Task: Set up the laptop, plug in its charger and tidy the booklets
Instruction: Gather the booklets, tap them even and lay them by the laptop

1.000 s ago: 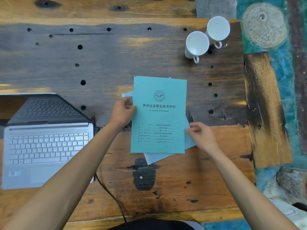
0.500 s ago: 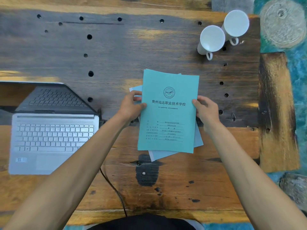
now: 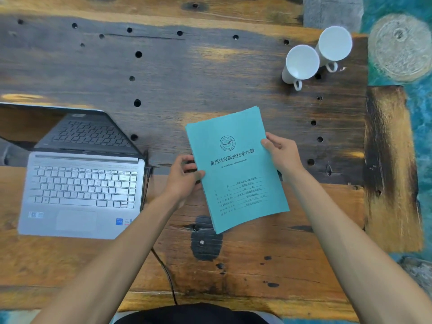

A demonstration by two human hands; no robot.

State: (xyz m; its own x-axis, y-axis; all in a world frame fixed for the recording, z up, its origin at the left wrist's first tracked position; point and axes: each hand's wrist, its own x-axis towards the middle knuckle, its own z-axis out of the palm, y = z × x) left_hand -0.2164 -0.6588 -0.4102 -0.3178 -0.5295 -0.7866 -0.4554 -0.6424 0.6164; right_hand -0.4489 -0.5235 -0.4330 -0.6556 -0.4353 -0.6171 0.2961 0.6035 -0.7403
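Both hands pinch the teal booklets [image 3: 236, 169] above the table's [image 3: 70, 265] near middle: left hand [image 3: 183, 181] on one long edge, right hand [image 3: 281, 154] opposite; I'd tap the edges flush, then lay the skewed stack square; the open laptop [image 3: 79, 192] sits left.

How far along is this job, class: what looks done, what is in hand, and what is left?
Done: the laptop sits open on the table, and a dark cable runs to its right side, though the plug itself is hard to make out. In hand: the left hand and right hand grip the teal booklets, now squared into one stack. Left: setting that stack down neatly.
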